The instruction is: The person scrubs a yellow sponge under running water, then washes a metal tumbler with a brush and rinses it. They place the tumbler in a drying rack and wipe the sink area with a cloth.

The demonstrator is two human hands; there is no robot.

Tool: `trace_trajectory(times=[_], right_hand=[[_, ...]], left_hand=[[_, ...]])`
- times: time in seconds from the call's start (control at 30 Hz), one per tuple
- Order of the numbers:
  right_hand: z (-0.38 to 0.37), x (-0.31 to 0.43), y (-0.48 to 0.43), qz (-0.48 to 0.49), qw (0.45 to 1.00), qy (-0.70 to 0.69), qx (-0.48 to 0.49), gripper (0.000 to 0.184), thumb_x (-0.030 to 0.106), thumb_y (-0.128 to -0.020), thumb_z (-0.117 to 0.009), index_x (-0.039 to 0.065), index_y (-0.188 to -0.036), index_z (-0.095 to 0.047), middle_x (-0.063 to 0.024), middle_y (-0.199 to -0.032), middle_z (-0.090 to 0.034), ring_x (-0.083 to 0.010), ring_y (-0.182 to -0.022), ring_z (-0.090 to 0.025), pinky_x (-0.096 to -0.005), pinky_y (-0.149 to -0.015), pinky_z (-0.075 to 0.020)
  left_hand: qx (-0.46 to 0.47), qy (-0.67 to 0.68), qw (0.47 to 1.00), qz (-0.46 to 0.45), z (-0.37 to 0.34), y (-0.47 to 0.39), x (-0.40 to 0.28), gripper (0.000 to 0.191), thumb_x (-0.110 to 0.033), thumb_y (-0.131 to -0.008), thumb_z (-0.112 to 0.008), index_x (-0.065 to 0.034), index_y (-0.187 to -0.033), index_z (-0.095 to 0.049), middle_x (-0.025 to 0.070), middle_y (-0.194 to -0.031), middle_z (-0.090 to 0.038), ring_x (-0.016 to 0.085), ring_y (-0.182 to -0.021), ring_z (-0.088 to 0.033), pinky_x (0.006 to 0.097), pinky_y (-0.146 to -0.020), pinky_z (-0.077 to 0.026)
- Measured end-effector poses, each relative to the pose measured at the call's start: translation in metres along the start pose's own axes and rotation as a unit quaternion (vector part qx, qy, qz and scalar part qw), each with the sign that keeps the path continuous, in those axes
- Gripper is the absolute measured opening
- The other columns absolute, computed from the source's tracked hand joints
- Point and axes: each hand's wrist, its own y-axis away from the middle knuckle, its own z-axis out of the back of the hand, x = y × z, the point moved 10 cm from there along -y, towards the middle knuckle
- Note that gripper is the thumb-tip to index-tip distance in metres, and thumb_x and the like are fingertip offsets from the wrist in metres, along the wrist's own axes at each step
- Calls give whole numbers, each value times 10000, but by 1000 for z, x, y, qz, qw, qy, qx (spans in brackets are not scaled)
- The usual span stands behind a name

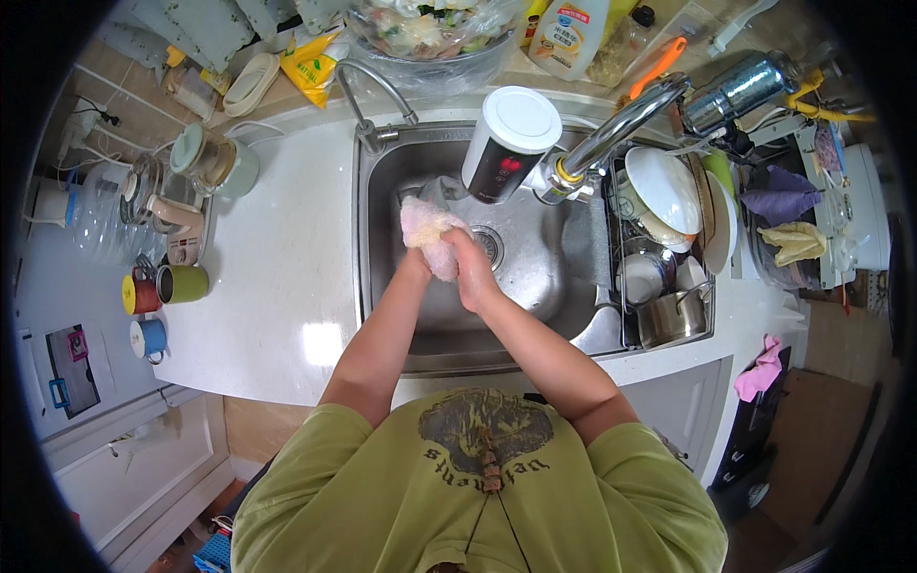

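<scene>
Over the stainless steel sink basin, a pink and pale yellow cloth is bunched between both hands. My left hand supports it from below on the left, its fingers mostly hidden by the cloth. My right hand grips the right side, with the thumb on top. Just right of the cloth lies the round drain. A clear, crumpled plastic-like item rests in the basin behind the cloth. The white and black cylindrical unit on the faucet overhangs the basin's back edge.
A dish rack with bowls, plates and a steel pot stands right of the basin. A small curved tap rises at the back left. Mugs and jars line the counter's left side. A plastic-covered bowl sits behind the sink.
</scene>
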Motion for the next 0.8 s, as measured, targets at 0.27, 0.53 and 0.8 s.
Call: trace_trajectory(times=[0.27,0.53,0.8], right_hand=[[40,28,-61,265,872,391,-127,263,272,-732,-675,20,-805,-655,-176,-830,-645,-295,-841,-607,-406,-766,-430],[63,-96,-67,-331,924,-143,128,456,404,-872,-501,89,-1201,-482,-70,-1195,-545,-230,-1068,-543,-405,-888,-439],[53,-7,-105,16,999,27,27,296,251,-846,-581,65,-1073,-544,-64,-886,-635,-117,-794,-599,-294,-678,-484]], left_hand=[[-126,-118,981,-88,-14,7,17,382,-397,-915,-418,-89,-1130,-484,55,-1021,-589,215,-856,-597,371,-770,-487],[-113,-151,981,39,-66,39,6,376,-383,-888,-477,-60,-1058,-568,87,-999,-631,219,-907,-607,363,-829,-480],[-261,-177,948,52,-27,72,-12,511,-490,-863,-467,-105,-1197,-507,51,-1156,-563,220,-1080,-538,401,-950,-402]])
